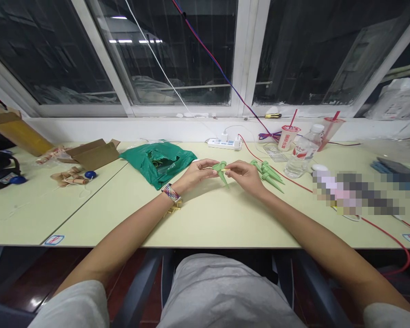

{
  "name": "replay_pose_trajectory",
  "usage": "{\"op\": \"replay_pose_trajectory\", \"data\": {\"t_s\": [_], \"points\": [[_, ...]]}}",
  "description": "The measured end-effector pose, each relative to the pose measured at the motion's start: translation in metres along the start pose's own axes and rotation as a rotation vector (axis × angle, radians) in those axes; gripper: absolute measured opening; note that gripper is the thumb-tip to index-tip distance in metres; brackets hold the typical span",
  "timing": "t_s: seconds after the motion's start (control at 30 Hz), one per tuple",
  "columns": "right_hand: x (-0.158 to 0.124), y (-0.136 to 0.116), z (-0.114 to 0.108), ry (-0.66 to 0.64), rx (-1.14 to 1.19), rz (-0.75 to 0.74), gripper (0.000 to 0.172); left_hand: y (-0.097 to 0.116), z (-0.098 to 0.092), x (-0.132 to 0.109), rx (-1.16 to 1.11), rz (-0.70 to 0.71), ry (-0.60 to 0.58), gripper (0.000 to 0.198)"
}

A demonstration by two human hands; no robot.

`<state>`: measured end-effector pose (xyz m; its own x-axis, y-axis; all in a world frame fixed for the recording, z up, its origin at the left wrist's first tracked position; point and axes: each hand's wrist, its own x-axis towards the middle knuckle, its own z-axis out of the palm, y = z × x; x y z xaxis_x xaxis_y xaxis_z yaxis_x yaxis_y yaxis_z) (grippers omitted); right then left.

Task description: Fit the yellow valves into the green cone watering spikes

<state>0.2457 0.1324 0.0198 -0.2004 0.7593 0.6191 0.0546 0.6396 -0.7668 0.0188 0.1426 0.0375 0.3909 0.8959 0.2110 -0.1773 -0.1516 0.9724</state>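
My left hand (198, 175) is closed around the wide top of a green plastic watering spike (222, 172), whose point hangs down over the table. From the other side, my right hand (246, 176) pinches a small yellow piece (225, 170) against the spike's side. Whether that piece is seated in the spike cannot be made out. Just right of my right hand lie several more green spikes (269, 174). Under my left wrist, partly hidden, is a small pile of yellow pieces (173, 208). A green plastic bag (150, 164) lies torn open beside my left hand.
A power strip (224, 144) stands by the wall. To the right are a plastic bottle (302, 152), drink cups (289, 138) and a red cable (297, 184) crossing the table. Leftward lie a cardboard box (94, 156), wooden pieces (70, 176) and a blue ball (90, 174).
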Motion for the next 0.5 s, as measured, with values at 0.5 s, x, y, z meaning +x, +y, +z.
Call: {"op": "replay_pose_trajectory", "data": {"t_s": [0.5], "points": [[-0.004,-0.013,0.003,-0.055,-0.013,-0.052,0.014,0.006,0.001,-0.003,0.069,-0.028,-0.033,0.040]]}}
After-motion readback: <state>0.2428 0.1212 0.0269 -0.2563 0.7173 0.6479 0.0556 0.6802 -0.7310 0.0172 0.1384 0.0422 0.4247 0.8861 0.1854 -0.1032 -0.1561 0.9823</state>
